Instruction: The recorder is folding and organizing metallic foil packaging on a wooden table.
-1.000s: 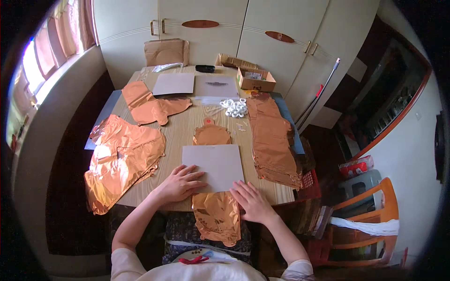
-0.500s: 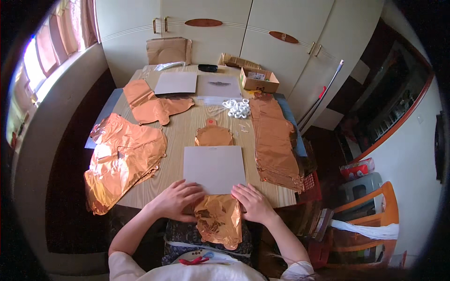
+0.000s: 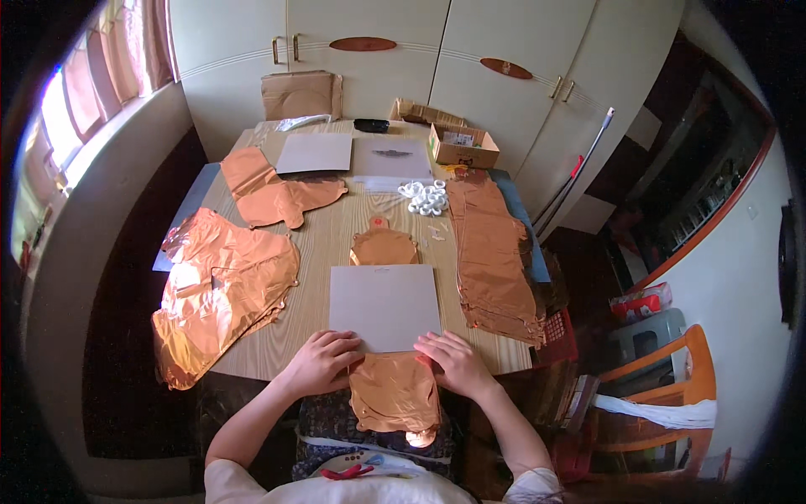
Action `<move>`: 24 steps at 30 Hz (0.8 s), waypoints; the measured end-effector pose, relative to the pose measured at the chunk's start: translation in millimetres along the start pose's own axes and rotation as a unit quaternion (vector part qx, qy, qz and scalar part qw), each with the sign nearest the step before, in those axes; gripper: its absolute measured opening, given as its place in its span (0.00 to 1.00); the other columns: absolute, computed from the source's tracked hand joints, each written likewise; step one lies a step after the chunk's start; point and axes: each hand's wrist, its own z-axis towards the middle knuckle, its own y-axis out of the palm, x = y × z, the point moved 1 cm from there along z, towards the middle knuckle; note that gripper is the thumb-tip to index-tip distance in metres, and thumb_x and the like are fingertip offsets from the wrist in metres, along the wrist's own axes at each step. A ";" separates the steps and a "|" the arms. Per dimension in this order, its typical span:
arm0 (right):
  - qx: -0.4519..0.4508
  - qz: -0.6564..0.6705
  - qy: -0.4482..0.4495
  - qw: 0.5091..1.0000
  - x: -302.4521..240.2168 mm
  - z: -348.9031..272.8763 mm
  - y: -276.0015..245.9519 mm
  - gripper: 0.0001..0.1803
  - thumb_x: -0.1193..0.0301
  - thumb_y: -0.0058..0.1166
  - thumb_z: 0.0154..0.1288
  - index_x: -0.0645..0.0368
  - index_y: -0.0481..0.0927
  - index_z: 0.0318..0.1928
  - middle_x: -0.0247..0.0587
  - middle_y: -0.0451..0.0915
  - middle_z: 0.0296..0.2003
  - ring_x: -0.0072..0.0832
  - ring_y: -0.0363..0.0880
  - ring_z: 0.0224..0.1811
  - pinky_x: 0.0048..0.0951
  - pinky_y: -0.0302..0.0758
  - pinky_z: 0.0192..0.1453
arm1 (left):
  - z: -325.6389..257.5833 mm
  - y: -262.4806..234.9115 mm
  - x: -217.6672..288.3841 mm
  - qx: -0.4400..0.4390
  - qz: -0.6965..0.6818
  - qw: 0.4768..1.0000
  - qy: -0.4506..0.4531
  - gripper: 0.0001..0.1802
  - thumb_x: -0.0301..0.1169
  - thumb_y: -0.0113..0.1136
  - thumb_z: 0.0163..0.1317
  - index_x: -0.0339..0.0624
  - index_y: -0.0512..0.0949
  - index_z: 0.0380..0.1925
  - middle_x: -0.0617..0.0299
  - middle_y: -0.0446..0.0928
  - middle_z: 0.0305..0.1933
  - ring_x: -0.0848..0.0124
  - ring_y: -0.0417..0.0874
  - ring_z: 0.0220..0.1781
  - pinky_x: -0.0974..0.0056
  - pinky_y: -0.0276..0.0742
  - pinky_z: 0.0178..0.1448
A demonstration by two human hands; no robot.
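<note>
A copper-coloured foil balloon (image 3: 393,388) lies flat and deflated, its near part hanging over the table's front edge toward my lap. Across its middle rests a white rectangular card (image 3: 384,307), and the balloon's far end (image 3: 384,247) with a small tab shows beyond it. At the card's near left corner my left hand (image 3: 326,359) is closed on the balloon's edge, fingers bent. My right hand (image 3: 456,363) grips the opposite edge by the near right corner, its fingertips touching the card. Both thumbs are partly hidden.
Flat copper foil balloons lie at the left (image 3: 227,286), the back left (image 3: 273,189) and in a stack (image 3: 491,252) at the right. Farther back are white rings (image 3: 424,198), another white card (image 3: 315,152), a printed sheet (image 3: 392,158), a cardboard box (image 3: 463,146) and a black tray (image 3: 371,125).
The balloon's near part has swung slightly right and lies smoother, its tip curled. My left hand's fingers have bent more, and my right hand has shifted slightly at the edge.
</note>
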 end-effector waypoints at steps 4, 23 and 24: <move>0.054 0.003 -0.011 0.998 11.0 -1.1 9.9 0.20 0.71 0.64 0.53 0.53 0.79 0.48 0.42 0.83 0.47 0.39 0.81 0.53 0.42 0.74 0.58 | 0.9 3.6 -8.3 -0.004 -0.015 1.000 -0.003 0.28 0.43 0.71 0.47 0.48 0.79 0.50 0.61 0.79 0.54 0.60 0.75 0.63 0.52 0.68 0.64; 0.126 0.029 0.145 0.981 0.7 20.1 15.5 0.12 0.65 0.56 0.64 0.62 0.75 0.32 0.48 0.75 0.28 0.50 0.76 0.33 0.46 0.71 0.38 | 21.2 5.4 -18.8 0.077 -0.126 0.981 -0.129 0.13 0.35 0.68 0.51 0.36 0.78 0.26 0.52 0.76 0.39 0.52 0.78 0.44 0.53 0.76 0.49; 0.149 0.015 0.139 0.979 1.5 22.0 17.6 0.11 0.66 0.56 0.64 0.62 0.75 0.32 0.48 0.75 0.29 0.50 0.76 0.34 0.46 0.71 0.38 | 24.2 4.6 -17.5 0.073 -0.139 0.976 -0.153 0.13 0.35 0.68 0.51 0.36 0.78 0.26 0.51 0.76 0.39 0.52 0.78 0.43 0.54 0.77 0.47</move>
